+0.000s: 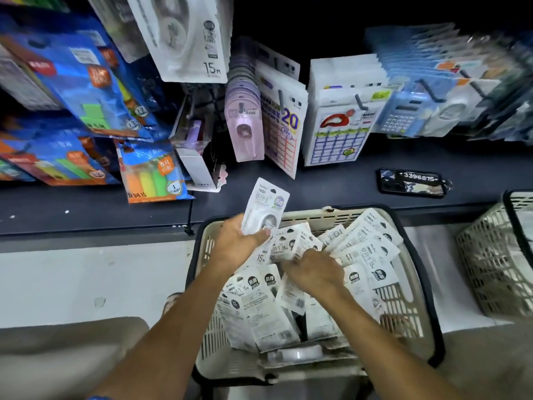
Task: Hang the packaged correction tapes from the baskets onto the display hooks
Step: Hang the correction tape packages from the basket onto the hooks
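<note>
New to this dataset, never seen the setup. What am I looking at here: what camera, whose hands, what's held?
One picture, from a wide-angle camera worn on a person's head, looking down. No robot: two bare hands. The left hand holds up one packaged correction tape. The right hand reaches into the pile of packs in a beige basket; whether it grips one is unclear. A second basket stands to the right. Behind is a dark shelf with a phone on it, and hanging stationery above.
</note>
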`<action>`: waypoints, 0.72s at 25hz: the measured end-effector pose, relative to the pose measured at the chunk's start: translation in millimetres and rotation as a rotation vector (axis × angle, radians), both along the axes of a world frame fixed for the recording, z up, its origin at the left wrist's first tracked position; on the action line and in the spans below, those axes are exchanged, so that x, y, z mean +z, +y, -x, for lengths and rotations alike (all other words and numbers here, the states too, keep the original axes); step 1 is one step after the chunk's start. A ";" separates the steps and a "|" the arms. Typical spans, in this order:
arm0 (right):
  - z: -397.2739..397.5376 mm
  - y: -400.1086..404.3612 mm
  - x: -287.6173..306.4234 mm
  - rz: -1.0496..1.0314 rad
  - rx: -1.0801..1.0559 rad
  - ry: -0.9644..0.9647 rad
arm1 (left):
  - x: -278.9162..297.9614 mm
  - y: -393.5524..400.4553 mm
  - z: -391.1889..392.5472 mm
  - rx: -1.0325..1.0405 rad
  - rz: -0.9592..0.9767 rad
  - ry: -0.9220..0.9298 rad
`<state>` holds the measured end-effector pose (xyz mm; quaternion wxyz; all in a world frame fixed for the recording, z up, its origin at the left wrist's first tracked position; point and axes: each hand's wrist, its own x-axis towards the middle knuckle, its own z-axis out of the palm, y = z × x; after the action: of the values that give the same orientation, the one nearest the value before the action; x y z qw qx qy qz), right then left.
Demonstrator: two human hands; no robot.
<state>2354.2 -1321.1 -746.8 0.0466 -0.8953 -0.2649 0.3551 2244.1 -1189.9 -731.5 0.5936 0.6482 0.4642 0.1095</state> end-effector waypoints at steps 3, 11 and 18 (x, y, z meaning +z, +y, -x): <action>-3.9 -11.3 18.9 -0.037 0.025 -0.227 | -2.6 -0.2 -4.8 0.022 0.023 0.002; -45.3 -40.0 74.4 -0.656 -0.231 0.324 | 7.5 -35.0 -17.4 -0.076 0.662 -0.372; -22.0 -78.3 30.8 -0.610 -0.367 0.304 | -0.8 -60.6 -18.2 -0.164 0.495 -0.106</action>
<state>2376.1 -1399.4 -716.0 0.4124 -0.8100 -0.1837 0.3744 2262.3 -1250.5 -732.3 0.7645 0.5122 0.3908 -0.0220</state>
